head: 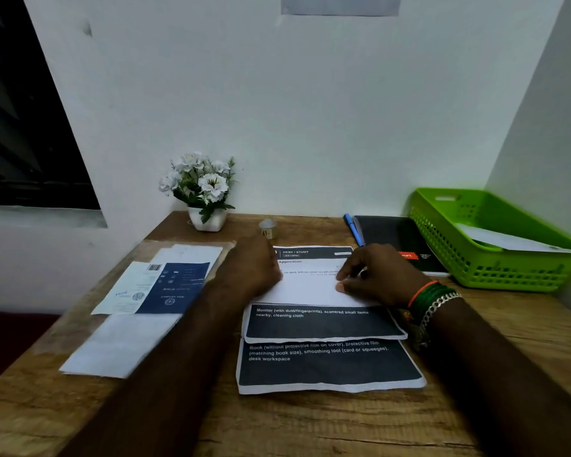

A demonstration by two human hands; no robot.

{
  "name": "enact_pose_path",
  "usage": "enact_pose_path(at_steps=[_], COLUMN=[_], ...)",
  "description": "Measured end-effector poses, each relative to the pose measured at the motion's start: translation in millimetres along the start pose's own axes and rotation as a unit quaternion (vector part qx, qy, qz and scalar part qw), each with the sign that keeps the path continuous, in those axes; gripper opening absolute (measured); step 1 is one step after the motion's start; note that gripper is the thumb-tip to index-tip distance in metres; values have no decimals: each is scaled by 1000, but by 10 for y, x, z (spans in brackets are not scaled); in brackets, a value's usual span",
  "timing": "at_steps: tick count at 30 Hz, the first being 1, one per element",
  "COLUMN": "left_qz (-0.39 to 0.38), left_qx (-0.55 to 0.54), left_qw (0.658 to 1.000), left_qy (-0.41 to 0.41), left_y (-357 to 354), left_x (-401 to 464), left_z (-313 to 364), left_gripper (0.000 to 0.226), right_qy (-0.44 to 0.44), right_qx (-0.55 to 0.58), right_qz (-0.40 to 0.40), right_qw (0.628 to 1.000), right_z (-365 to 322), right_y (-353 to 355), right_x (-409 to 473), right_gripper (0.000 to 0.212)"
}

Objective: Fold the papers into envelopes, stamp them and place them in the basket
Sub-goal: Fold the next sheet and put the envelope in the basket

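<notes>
Wooden table (310, 423) seen from the person's seat. The left hand (254, 268) is lying flat, fingers together, on the left edge of the folded paper (310, 288) at centre; the right hand (376, 275) is pinching its right edge, fingers clamped on the sheet. 2 printed sheets (327, 364) are lying toward 6 o'clock. The green basket (475, 268) at 2 o'clock is holding 1 white envelope (508, 240).
</notes>
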State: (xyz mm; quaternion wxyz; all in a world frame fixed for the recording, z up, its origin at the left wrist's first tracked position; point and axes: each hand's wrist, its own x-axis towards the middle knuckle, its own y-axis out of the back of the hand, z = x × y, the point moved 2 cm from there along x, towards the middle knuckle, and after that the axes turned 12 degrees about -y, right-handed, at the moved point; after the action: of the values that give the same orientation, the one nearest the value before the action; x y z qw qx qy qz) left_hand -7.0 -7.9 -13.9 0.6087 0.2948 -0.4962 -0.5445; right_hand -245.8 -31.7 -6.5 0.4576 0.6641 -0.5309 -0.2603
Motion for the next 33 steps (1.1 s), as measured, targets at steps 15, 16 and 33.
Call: enact_pose_path(at_steps=[15, 16, 33], left_qz=[-10, 3, -11], left_qx=[-27, -15, -1], left_qw=[1000, 1000, 998], left_qy=[1, 12, 55], left_y=[-17, 0, -2], left_x=[-10, -14, -31], left_z=[165, 119, 129], left_gripper=[25, 31, 77], right_qy=[-29, -30, -75], right_qx=[-8, -10, -65], right_qz=[-7, -7, 33], right_qw=[1000, 999, 995], right_z=[5, 10, 170], right_y=[42, 41, 123], right_x=[-11, -10, 10], right_gripper=[17, 17, 21])
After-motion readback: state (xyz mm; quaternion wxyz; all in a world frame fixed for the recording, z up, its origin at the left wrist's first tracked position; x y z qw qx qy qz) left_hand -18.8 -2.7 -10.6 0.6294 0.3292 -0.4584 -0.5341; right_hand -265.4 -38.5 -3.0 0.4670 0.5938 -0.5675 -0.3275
